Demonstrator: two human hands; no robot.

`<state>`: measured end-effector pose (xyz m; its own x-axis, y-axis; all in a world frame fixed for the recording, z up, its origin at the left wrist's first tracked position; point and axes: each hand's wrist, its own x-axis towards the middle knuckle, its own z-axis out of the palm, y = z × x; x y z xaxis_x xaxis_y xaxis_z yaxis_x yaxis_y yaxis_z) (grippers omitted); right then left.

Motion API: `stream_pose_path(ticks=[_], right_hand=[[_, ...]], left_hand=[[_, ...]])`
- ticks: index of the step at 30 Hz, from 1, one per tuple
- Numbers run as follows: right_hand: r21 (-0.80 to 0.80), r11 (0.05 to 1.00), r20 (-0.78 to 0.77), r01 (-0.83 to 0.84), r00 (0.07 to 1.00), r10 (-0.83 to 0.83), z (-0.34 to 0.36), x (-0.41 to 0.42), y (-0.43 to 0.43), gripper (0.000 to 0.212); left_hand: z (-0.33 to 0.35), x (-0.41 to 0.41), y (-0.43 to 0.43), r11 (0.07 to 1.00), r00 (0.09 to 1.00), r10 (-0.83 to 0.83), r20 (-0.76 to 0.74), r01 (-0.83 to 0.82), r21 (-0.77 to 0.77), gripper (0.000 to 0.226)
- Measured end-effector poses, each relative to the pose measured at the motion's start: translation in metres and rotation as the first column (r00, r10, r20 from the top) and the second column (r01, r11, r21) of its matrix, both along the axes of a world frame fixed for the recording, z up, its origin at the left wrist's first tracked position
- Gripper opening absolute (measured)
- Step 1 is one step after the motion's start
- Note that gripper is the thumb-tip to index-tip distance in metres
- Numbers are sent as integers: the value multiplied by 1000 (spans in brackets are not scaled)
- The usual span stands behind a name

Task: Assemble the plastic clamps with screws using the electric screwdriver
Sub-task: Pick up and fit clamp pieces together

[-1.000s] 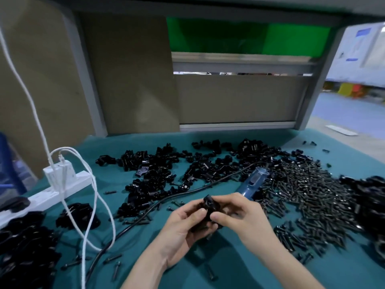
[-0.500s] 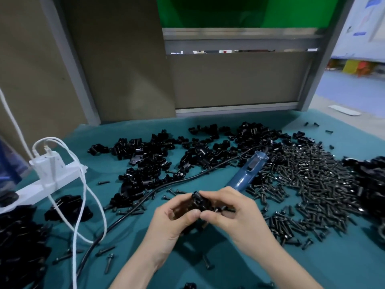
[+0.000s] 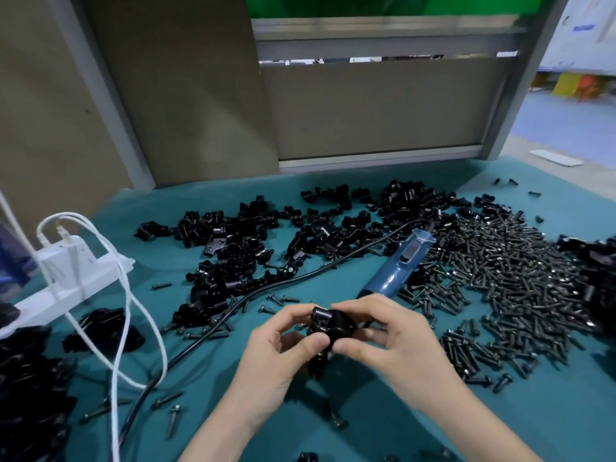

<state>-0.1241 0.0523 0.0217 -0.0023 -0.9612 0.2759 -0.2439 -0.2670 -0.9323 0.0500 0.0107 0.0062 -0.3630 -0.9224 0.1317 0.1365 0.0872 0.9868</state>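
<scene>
The teal bench (image 3: 550,411) fills the lower view. On its right side spreads a broad heap of dark screws (image 3: 520,278). A looser heap of black clamp parts (image 3: 240,248) runs across the middle, toward the back. More black parts (image 3: 30,378) are stacked at the left edge. A white power strip (image 3: 66,278) lies at the left with a white cable (image 3: 115,411) looping from it toward the near edge. A black cord (image 3: 300,278) snakes from the near left through the clamp parts to the blue screwdriver (image 3: 396,265). The screwdriver lies untouched on the bench between the two heaps, its near end just behind the hands. The left hand (image 3: 280,355) and right hand (image 3: 400,341) meet near the front centre. Their fingers and thumbs are curled round one black clamp (image 3: 328,325), which they hold above the bench. A few stray screws (image 3: 173,418) lie near the front left.
</scene>
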Motion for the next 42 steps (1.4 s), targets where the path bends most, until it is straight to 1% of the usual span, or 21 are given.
stream_pose_path(ticks=[2,7,9,11,12,13,14,15,17,21,23,26,28,30,35,42], right_hand=[[-10,1000,-6,12,1000,-12,1,-1,1,39],[1,1000,-101,20,995,-20,6,-4,3,40],[2,1000,-104,-1,995,1,7,-8,4,38],[-1,999,-77,-35,996,35,11,-11,5,37],[3,999,-58,-53,997,53,13,-12,6,36],[12,997,-45,-70,996,70,14,-14,7,37],[24,996,-46,-84,995,85,15,-16,7,38],[39,995,-67,-92,993,94,16,-19,6,38],[70,993,-148,-96,983,106,18,-24,6,38],[98,991,-305,-95,945,121,21,-28,6,37],[114,989,-338,-91,933,125,22,-28,7,36],[141,986,-318,-85,940,126,21,-28,9,34],[144,986,-337,-85,933,130,19,-29,10,35],[142,987,-361,-75,924,123,16,-30,12,36],[131,990,-342,-51,935,93,10,-35,14,35],[162,987,-221,-19,974,55,6,-32,15,35]], left_hand=[[1,0,1,1000,1000,-13,-17,13,25,23],[1,0,5,993,998,-52,-41,56,100,31],[1,-1,8,998,1000,-19,12,18,56,30],[2,0,9,997,992,44,119,-35,-73,28],[3,1,9,987,980,76,183,-48,-150,28],[3,0,10,980,969,92,229,-47,-195,29],[2,-1,11,979,967,88,239,-41,-198,29],[1,-2,12,985,976,61,211,-25,-169,29],[-1,-5,13,988,983,25,182,4,-153,30],[-4,-8,16,981,971,22,237,25,-192,31],[-5,-9,16,980,961,39,272,17,-200,29],[-5,-8,16,976,959,45,282,18,-215,25],[-6,-8,15,976,960,41,278,21,-217,27],[-8,-9,14,979,962,24,274,32,-199,28],[-10,-11,15,985,969,-18,247,60,-163,34],[-9,-12,17,993,976,1,217,24,-114,34]])
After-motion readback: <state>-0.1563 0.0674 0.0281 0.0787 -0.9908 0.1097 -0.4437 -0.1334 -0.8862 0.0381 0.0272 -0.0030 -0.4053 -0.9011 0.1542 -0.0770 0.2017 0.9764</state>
